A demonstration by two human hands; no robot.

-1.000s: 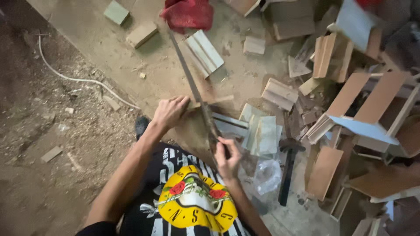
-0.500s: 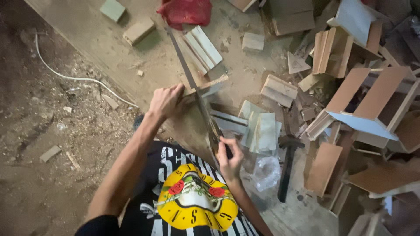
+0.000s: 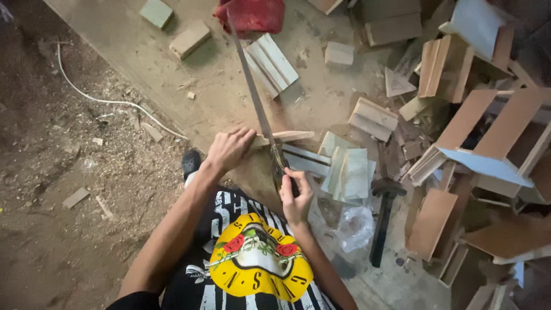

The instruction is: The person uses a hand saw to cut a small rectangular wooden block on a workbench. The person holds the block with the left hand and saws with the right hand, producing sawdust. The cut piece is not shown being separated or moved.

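My right hand (image 3: 297,198), just below the middle of the frame, has its grip closed around the dark handle of a hand saw (image 3: 258,109), fingers curled tight over it. The saw's long thin blade runs from that handle up and slightly left, its tip reaching the red bag (image 3: 252,14) at the top edge. My left hand (image 3: 228,150), left of the blade at mid-frame, presses down flat with fingers bent over the near end of a narrow wooden strip (image 3: 287,136); this grip is a hold-down rather than a full clasp, palm on the wood. The strip lies crosswise under the blade, pointing right, and the blade meets it just beside my left fingertips. Both rest on a sloping sheet of board (image 3: 172,86) dusted with sawdust, which stretches from the upper left toward the centre. On that board, above, lie a pale slatted offcut (image 3: 271,62), a small block (image 3: 190,39) and a greenish block (image 3: 156,11). Just right of my right hand sit pale cut panels (image 3: 347,172), and below them a dark hammer (image 3: 383,218) lies beside a clear plastic bag (image 3: 354,227). The right side of the frame is heaped with brown board scraps (image 3: 488,132). A white cable (image 3: 103,100) snakes across the dirt floor (image 3: 57,229) at left.
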